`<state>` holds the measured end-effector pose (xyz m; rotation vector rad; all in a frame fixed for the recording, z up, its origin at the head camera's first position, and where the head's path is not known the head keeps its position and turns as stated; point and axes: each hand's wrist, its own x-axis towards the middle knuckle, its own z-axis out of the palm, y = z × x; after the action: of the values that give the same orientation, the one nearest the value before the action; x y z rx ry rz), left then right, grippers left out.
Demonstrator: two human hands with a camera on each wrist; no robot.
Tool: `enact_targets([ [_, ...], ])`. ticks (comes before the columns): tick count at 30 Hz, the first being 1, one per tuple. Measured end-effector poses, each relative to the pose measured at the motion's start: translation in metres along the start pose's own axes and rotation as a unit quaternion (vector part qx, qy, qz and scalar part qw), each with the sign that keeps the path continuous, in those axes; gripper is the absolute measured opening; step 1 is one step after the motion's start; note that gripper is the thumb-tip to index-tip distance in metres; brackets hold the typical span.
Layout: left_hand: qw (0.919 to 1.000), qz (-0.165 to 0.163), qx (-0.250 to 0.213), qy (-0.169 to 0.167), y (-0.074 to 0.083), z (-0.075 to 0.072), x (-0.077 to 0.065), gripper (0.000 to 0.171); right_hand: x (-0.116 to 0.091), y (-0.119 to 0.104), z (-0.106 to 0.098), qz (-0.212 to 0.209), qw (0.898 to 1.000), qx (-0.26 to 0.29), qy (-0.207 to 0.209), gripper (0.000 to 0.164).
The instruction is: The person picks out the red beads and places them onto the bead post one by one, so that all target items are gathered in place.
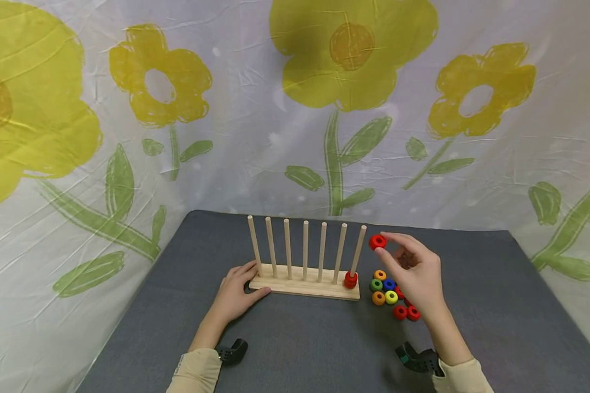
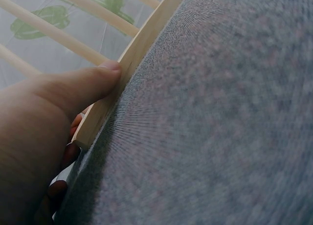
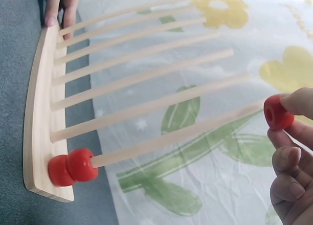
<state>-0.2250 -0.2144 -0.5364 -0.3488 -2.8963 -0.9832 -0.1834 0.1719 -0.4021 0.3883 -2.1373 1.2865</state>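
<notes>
A wooden peg rack with several upright pegs stands on the table. My left hand grips its left end, the thumb on the front edge of the base and the other fingers round behind. Two red rings are stacked at the bottom of the rightmost peg. Between thumb and index finger, my right hand pinches another red ring. That ring is held just right of the same peg's top, and its hole shows in the right wrist view.
Loose rings lie right of the rack, partly under my right hand: orange, green, blue, yellow and several red. A grey cloth covers the table. Behind it hangs a flower-printed curtain.
</notes>
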Motion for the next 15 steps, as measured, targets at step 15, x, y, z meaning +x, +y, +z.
enact_targets([
  [15,1.0000,-0.002,0.000,-0.002,-0.0023,0.0016,0.0014,0.079,0.0045,-0.0060,-0.0016,-0.007,1.000,-0.007,-0.001,0.035],
])
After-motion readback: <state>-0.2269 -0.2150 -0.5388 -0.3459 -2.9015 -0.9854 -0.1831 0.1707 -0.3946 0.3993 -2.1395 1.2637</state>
